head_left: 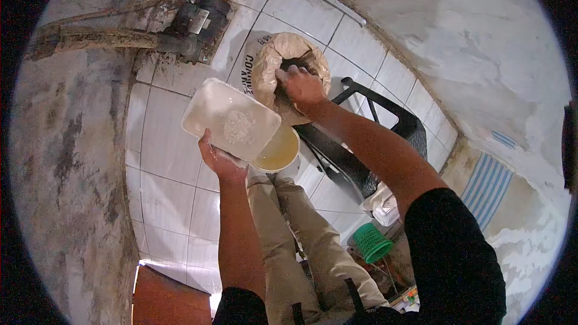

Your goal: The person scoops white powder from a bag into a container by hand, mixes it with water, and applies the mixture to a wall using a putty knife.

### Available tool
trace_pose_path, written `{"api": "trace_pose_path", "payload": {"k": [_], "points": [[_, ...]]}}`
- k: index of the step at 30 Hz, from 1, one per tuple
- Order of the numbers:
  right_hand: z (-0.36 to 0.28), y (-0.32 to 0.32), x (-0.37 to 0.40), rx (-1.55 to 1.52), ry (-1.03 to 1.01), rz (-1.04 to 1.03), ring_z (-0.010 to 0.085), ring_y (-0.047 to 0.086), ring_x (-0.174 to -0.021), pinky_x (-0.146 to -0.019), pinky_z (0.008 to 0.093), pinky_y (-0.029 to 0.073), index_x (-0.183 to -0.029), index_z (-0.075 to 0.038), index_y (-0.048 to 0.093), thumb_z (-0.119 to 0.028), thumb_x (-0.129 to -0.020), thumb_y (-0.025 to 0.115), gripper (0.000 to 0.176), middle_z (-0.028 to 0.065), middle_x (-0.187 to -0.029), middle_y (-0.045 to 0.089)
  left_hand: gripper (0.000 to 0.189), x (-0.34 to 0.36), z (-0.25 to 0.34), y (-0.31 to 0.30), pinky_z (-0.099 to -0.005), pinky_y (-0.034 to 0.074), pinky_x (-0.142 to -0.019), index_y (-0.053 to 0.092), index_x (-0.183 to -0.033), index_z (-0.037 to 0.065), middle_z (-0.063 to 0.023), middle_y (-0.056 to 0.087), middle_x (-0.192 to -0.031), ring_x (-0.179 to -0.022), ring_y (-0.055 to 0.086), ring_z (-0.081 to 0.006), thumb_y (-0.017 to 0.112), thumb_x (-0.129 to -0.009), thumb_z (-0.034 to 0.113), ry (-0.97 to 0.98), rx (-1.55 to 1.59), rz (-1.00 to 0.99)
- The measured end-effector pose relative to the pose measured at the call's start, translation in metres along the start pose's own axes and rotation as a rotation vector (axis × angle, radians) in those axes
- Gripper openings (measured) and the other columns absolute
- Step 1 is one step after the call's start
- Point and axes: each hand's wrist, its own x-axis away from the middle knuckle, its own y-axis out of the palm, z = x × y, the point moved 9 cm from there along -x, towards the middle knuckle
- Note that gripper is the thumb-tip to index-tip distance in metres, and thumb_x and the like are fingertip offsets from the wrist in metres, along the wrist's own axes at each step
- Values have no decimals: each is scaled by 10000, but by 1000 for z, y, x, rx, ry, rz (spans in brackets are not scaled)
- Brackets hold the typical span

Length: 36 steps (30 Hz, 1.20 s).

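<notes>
One black plastic openwork frame (pixel 415 138) (probably a chair, though its full outline is hidden) lies beside the right forearm. Next in size is one crumpled brown paper sack (pixel 268 69), upright on the pale tiled floor (pixel 168 138), mouth open.

One white rectangular shallow tray (pixel 205 108) is held beside the sack, partly above one round pale tub (pixel 298 150) with a yellowish interior; liquid or bottom, cannot be determined. One green perforated plastic basket (pixel 372 242) is well apart from these, near the wall.

Left hand (pixel 224 162): fingers grasp the near edge of the tray, supporting it at a tilt in the camera view. Right hand (pixel 303 88): fingers curled at the sack mouth; whether they grip any contents cannot be determined.

Status, as judged: the sack is already open, and one small patch of white powder (pixel 239 127) lies on the tray, so a portion appears dispensed. Much of the tray surface is uncovered, leaving room for more. The fill level of the sack is not readable.

Count: one frame, one sack, one tub, one tray, one basket, two hands, one powder patch.
</notes>
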Motion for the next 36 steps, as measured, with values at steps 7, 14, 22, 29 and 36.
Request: {"api": "trace_pose_path", "payload": {"k": [7,14,22,29,36], "points": [[8,47,-14,-137,-412,-41,359,580,-1047,-861,455,516,-1169,-77,563,-74,-728,648,449,172,-1165,564,673,-3,-10,-11,-512,435,-983,397,-1384,93,-116,492,-1311,-1204,496,-323,548,-846,469,-28,-71,-11],[17,61,-40,-101,-245,-217,384,568,-1065,-913,440,485,-1112,-23,605,-77,-656,706,471,186,-1040,645,671,0,-8,-22,-505,427,-996,396,-1382,83,-123,491,-1309,-1200,497,-324,534,-854,472,20,-108,-15],[-4,40,-47,85,-340,68,311,605,-1003,-847,428,499,-1139,-41,582,-147,-864,565,295,168,-1057,621,701,7,-7,-21,-500,414,-1000,377,-1389,38,-154,494,-1307,-1211,487,-345,541,-839,442,18,-76,61],[30,129,-54,283,-279,36,364,596,-1033,-921,428,475,-1227,-5,538,-161,-838,585,422,185,-1076,603,686,0,27,-24,-504,434,-985,380,-1397,52,-142,491,-1321,-1195,503,-340,535,-852,440,100,-72,167],[34,160,-48,336,-201,-82,354,607,-1037,-940,455,461,-1201,-24,556,-148,-829,586,393,223,-1106,616,686,-6,26,-6,-525,423,-980,384,-1396,85,-134,478,-1333,-1212,482,-343,549,-836,445,121,-85,186]]}}
